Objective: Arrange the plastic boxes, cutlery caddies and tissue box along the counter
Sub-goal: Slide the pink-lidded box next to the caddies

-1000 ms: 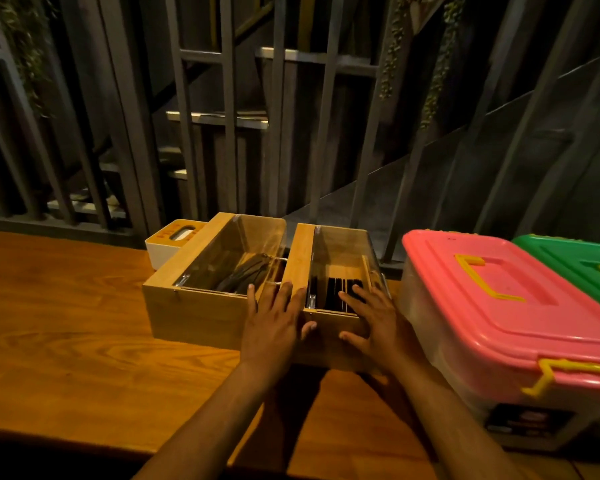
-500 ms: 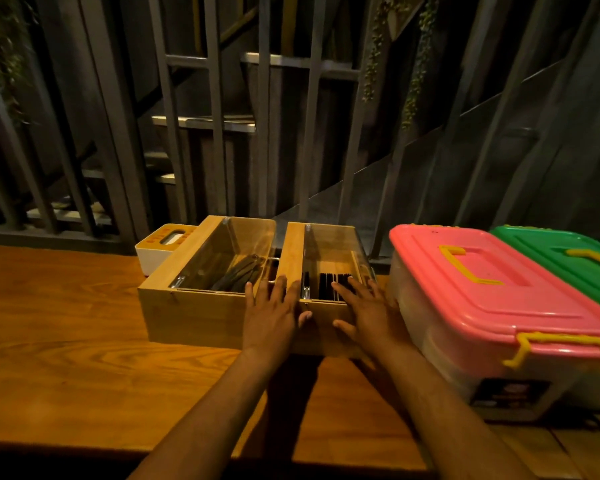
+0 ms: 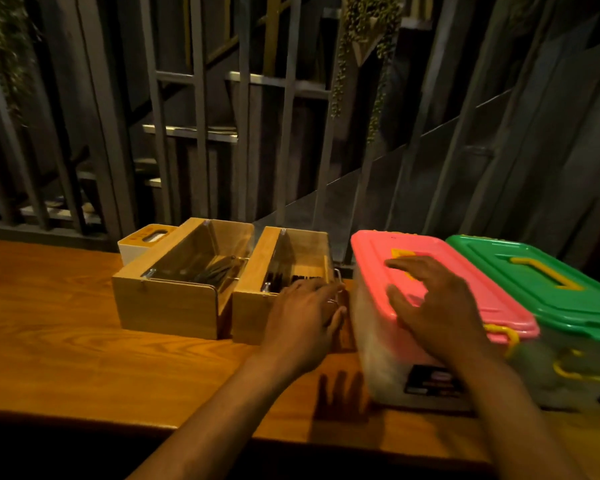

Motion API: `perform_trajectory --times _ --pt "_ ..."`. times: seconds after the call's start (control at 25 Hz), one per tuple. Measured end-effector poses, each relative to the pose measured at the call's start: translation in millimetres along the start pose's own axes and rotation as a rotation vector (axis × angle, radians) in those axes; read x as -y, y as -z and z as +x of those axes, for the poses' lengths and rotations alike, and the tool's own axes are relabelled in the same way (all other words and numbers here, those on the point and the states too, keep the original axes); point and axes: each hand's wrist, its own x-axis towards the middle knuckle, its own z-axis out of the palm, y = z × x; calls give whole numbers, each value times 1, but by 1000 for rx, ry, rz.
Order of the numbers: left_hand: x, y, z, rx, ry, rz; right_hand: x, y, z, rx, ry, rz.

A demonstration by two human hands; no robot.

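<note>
right hand [image 3: 437,306] on pink-lidded box [image 3: 482,292] (fingers spread)

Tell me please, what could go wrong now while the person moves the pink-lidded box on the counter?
1. The left hand sits in the narrow gap between the right cutlery caddy and the pink-lidded box; sliding the box leftward could pinch the fingers.
2. The box's near end stands close to the counter front edge, so pulling it nearer might tip it off.
</note>
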Motion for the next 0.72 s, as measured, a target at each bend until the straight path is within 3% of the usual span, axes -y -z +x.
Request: perform_trajectory --times 0.08,0.24,0.48,0.72 --pt "-40 -16 -2 -12 -37 -14 -46 46 -17 59 -60 -28" --pt "-100 -54 -1 84 9 0 -126 72 -43 361 -118 -147" --pt "-124 -88 0 -31 66 173 -166 50 -45 208 85 -70" --pt "-110 -99 13 -59 40 254 -177 29 -28 184 114 -51"
